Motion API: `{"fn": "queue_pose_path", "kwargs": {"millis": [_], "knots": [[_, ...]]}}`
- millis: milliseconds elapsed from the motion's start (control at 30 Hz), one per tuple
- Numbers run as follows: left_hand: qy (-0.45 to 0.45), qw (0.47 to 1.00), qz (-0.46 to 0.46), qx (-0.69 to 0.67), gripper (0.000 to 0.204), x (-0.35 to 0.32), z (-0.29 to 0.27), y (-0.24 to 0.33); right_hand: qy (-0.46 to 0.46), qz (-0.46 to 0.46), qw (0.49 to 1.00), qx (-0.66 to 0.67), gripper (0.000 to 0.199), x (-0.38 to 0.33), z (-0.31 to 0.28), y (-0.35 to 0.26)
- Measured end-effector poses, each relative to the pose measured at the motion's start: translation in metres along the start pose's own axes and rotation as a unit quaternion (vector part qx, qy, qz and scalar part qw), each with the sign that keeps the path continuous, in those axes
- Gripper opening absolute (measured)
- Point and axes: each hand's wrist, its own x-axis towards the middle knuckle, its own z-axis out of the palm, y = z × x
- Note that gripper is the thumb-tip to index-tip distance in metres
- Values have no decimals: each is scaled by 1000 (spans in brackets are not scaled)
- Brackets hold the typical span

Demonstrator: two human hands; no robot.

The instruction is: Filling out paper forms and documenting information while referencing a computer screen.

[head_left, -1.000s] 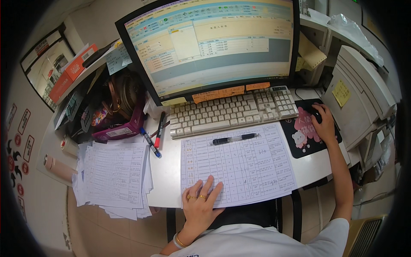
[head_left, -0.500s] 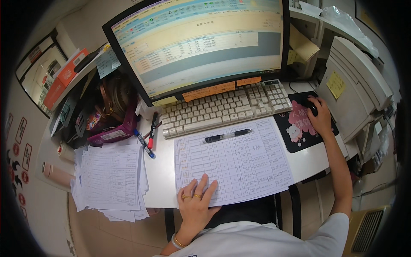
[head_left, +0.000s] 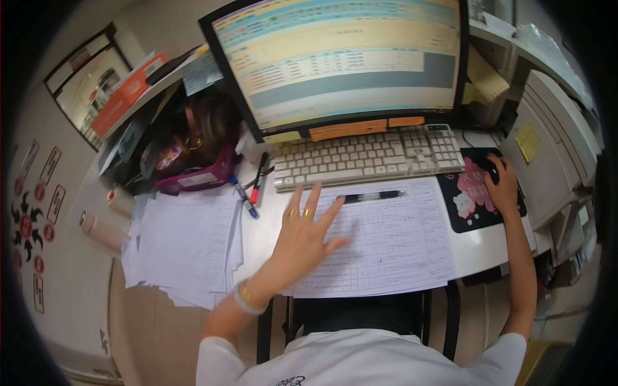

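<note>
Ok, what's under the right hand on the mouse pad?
The right hand rests on a dark computer mouse, with only its top edge showing past the fingers. Beneath lies the black mouse pad with pink cartoon figures. The hand hides the mouse's buttons.

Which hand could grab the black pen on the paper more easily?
Probably the left hand. It is spread open over the printed sheet, its fingers almost at the pen. The right hand is farther away, resting on the mouse on the mouse pad.
</note>
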Motion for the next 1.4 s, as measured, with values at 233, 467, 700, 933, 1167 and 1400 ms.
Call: {"fn": "queue_pose_path", "kwargs": {"millis": [233,467,700,933,1167,1400], "knots": [[-20,994,-82,63,71,40,31,-48,-15,-5,1000,9,41,1,4,1],[5,994,-109,-6,62,50,32,-46,-11,11,1000,4,42,2,1,-1],[-6,992,-129,6,59,53,30,-42,4,-4,1000,-4,44,1,1,-4],[-61,994,-87,33,73,9,-4,-10,11,12,1000,7,43,-1,-1,-4],[-101,992,24,-70,70,-52,-8,37,4,22,1000,11,42,4,0,-6],[-47,992,39,-108,61,-69,7,44,-3,24,1000,7,40,2,0,-6]]}}
